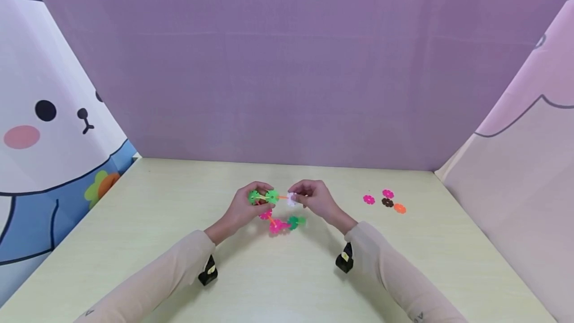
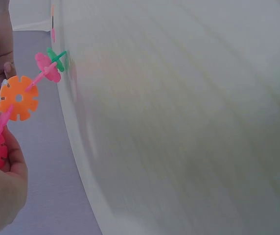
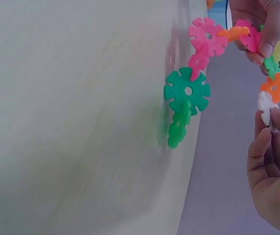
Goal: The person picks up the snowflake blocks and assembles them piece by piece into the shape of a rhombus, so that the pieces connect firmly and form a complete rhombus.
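Observation:
Notched plastic discs are joined into a curved chain above the table. My left hand (image 1: 244, 207) grips its light green discs (image 1: 272, 196), thumb and fingers round them. At the chain's upper end, my right hand (image 1: 317, 200) pinches a white disc (image 3: 266, 105), which meets an orange disc (image 3: 277, 87). From the left hand the other part hangs down: pink discs (image 3: 208, 37), an orange one (image 2: 19, 98), a dark green disc (image 3: 187, 91) and a bright green disc (image 3: 179, 125) at the free end. Fingers hide some discs near the left palm.
Four loose discs lie on the table (image 1: 287, 288) to the right: two pink ones (image 1: 369, 199), a dark brown one (image 1: 387, 202) and an orange one (image 1: 400, 208). A purple panel (image 1: 287, 64) stands behind, with printed cloths at the left (image 1: 58, 88) and right (image 1: 515, 163).

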`<state>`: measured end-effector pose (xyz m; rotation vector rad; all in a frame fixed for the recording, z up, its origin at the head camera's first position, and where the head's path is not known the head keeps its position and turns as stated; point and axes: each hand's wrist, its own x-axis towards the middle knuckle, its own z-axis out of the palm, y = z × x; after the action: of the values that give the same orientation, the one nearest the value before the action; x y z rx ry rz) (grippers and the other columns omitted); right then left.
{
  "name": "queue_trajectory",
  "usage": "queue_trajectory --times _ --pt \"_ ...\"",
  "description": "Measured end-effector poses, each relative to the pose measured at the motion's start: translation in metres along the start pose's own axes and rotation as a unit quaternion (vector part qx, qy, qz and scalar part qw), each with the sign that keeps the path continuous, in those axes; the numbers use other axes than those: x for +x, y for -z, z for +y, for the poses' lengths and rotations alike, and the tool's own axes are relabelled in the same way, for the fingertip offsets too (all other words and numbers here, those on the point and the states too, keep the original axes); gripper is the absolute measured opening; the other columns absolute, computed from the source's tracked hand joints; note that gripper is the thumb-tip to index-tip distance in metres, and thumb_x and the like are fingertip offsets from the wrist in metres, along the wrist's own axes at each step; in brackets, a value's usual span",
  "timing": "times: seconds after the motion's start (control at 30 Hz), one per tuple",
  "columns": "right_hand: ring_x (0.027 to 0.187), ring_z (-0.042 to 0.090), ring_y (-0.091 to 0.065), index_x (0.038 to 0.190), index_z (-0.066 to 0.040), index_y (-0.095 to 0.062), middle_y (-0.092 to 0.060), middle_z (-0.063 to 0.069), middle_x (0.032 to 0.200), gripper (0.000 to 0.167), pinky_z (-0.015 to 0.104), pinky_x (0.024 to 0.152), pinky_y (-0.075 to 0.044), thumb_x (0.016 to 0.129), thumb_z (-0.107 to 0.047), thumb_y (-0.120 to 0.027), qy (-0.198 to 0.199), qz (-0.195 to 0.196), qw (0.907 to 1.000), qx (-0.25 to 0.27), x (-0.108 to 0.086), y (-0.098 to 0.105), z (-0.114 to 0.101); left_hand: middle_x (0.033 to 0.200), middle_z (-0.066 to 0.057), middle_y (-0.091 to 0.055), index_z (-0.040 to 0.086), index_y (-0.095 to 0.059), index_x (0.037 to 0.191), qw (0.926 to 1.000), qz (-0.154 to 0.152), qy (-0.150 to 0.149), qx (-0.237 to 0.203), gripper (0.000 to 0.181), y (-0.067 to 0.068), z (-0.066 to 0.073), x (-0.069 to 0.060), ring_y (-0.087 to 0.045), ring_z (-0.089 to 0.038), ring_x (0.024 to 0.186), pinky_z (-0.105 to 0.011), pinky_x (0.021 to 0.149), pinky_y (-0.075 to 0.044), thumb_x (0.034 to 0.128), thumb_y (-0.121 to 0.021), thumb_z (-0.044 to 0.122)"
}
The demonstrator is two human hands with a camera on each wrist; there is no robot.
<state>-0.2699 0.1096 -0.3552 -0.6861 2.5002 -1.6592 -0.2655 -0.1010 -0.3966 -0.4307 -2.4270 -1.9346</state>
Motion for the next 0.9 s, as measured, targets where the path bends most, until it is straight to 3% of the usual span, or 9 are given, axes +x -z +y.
queue_trajectory --times 0.1,0.27,0.37,0.5,0.7,0.77,0.9 --pt "0.063 0.013 -0.053 0.097 0.01 -0.063 -0.065 0.026 0.09 0.015 0.028 0.055 -0.046 0.084 0.005 -0.058 0.001 0.004 1.0 -0.008 0.001 -0.001 -0.001 0.098 -0.009 -0.053 0.01 -0.06 0.108 1.0 0.0 0.001 -0.001 0.035 0.0 -0.001 0.0 -0.061 -0.014 0.081 -0.024 0.065 -0.053 0.0763 -0.07 0.002" --pt "0.072 0.04 -0.055 0.097 0.01 -0.064 -0.065 0.026 0.092 0.015 0.022 0.056 -0.044 0.084 0.005 -0.058 -0.002 0.008 1.0 -0.005 0.002 -0.001 -0.001 0.098 -0.01 -0.053 0.01 -0.059 0.109 1.0 -0.003 0.002 -0.005 0.035 -0.001 -0.002 0.001 -0.062 -0.015 0.081 -0.025 0.065 -0.053 0.0768 -0.07 0.002" --pt "0.08 0.048 -0.054 0.097 0.011 -0.063 -0.065 0.027 0.094 0.015 0.017 0.058 -0.044 0.084 0.006 -0.058 -0.001 0.004 1.0 -0.003 0.002 -0.001 -0.003 0.098 -0.01 -0.053 0.011 -0.059 0.109 0.9999 -0.004 0.007 -0.008 0.035 -0.001 -0.003 0.0 -0.063 -0.016 0.083 -0.025 0.065 -0.053 0.077 -0.07 0.004" --pt "0.079 0.046 -0.056 0.096 0.013 -0.063 -0.064 0.028 0.094 0.015 0.019 0.061 -0.048 0.083 0.006 -0.058 0.008 -0.003 1.0 0.0 0.002 0.0 -0.004 0.1 -0.01 -0.055 0.011 -0.058 0.109 0.9998 -0.006 0.013 -0.014 0.035 0.0 -0.003 -0.001 -0.063 -0.017 0.085 -0.026 0.066 -0.053 0.0772 -0.07 0.005" --pt "0.069 0.024 -0.058 0.095 0.013 -0.063 -0.064 0.028 0.09 0.015 0.037 0.067 -0.053 0.083 0.007 -0.059 0.026 -0.02 0.9994 -0.008 0.005 0.001 0.001 0.102 -0.01 -0.057 0.012 -0.058 0.109 0.9998 -0.009 0.016 -0.013 0.035 0.0 -0.003 -0.002 -0.063 -0.017 0.089 -0.026 0.069 -0.054 0.0766 -0.071 0.006" --pt "0.069 0.029 -0.058 0.095 0.013 -0.063 -0.064 0.028 0.089 0.014 0.041 0.068 -0.053 0.082 0.007 -0.059 0.034 -0.026 0.9991 -0.005 0.007 0.002 0.006 0.103 -0.01 -0.057 0.012 -0.058 0.109 0.9997 -0.011 0.016 -0.013 0.035 0.0 -0.003 -0.003 -0.063 -0.018 0.09 -0.027 0.069 -0.054 0.0767 -0.071 0.006" --pt "0.074 0.035 -0.059 0.094 0.01 -0.065 -0.065 0.024 0.087 0.013 0.035 0.066 -0.053 0.083 0.005 -0.06 0.042 -0.031 0.9986 0.0 0.014 0.002 0.021 0.103 -0.01 -0.057 0.012 -0.058 0.109 0.9996 -0.015 0.016 -0.015 0.035 0.001 -0.003 -0.003 -0.063 -0.018 0.091 -0.028 0.07 -0.054 0.077 -0.071 0.006"
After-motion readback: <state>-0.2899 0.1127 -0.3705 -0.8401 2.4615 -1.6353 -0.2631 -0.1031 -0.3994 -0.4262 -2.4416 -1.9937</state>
